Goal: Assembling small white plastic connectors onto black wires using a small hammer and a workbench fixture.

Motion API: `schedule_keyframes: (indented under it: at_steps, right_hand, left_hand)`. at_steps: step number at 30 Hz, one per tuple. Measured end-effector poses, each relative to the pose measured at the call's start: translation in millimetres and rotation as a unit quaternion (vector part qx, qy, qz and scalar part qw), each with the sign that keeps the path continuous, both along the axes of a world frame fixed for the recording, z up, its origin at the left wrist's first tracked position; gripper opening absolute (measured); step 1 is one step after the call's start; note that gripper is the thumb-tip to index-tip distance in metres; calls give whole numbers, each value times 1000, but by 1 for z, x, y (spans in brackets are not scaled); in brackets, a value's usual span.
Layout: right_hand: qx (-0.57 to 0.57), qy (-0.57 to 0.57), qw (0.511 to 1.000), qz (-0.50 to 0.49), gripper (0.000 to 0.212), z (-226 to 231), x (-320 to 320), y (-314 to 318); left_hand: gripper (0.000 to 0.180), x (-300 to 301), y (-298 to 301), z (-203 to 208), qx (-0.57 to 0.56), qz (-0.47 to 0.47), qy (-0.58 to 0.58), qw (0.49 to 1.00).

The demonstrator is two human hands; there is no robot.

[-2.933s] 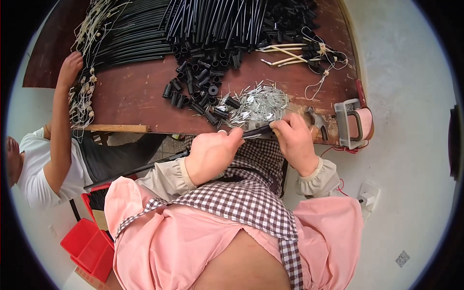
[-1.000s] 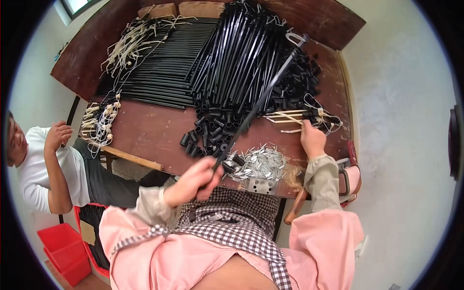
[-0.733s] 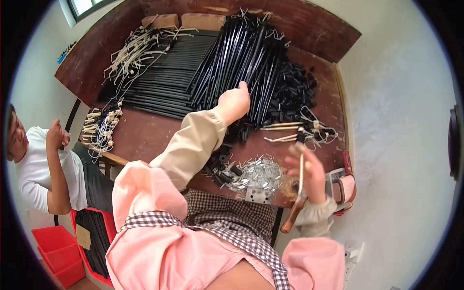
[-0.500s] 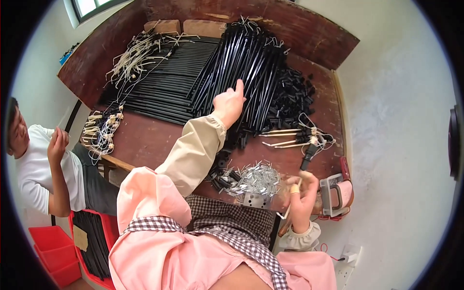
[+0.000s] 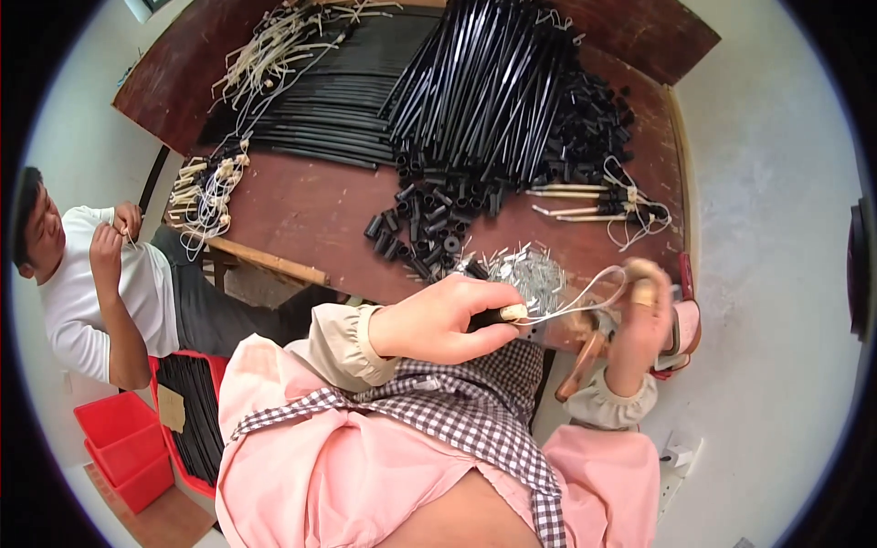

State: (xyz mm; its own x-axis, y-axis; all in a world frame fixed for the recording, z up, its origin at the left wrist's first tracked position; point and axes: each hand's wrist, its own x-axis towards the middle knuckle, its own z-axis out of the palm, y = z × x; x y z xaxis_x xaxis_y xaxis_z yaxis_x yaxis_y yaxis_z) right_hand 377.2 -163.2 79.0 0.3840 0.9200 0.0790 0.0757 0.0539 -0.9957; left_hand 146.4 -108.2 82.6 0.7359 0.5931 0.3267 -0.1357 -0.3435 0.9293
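My left hand (image 5: 443, 321) is closed around a short black tube whose cream-coloured end piece (image 5: 514, 312) sticks out past thumb and forefinger. From that end a thin white cord (image 5: 575, 309) loops across to my right hand (image 5: 639, 315). The fingers there are curled at the loop and blurred by motion, and one wears a tan finger wrap. Beneath and beyond my hands lies a heap of small silver metal pins (image 5: 530, 274). Black short tubes (image 5: 429, 224) are scattered behind the pins.
Long black rods (image 5: 484, 91) are piled on the brown table (image 5: 301, 247). Corded cream-tipped pieces (image 5: 585, 192) lie at right, more (image 5: 206, 196) at left. A wooden-handled tool (image 5: 580, 365) rests by the edge. A co-worker (image 5: 110, 283) sits left, near red bins (image 5: 119, 429).
My left hand has come back from the rods to the front and now grips the black tube. My right hand has moved up and right. The view has tilted lower.
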Motion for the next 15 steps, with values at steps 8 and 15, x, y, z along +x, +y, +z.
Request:
schedule_keyframes:
  at_steps: [8,15]
  right_hand:
    - [204,-254,849,417,31,35,-50,-13]
    - [239,-280,833,413,30,23,-67,-27]
  left_hand:
    - [15,-27,-15,11,-112,-170,108,973]
    - [19,-31,-21,-11,-156,-323,106,927]
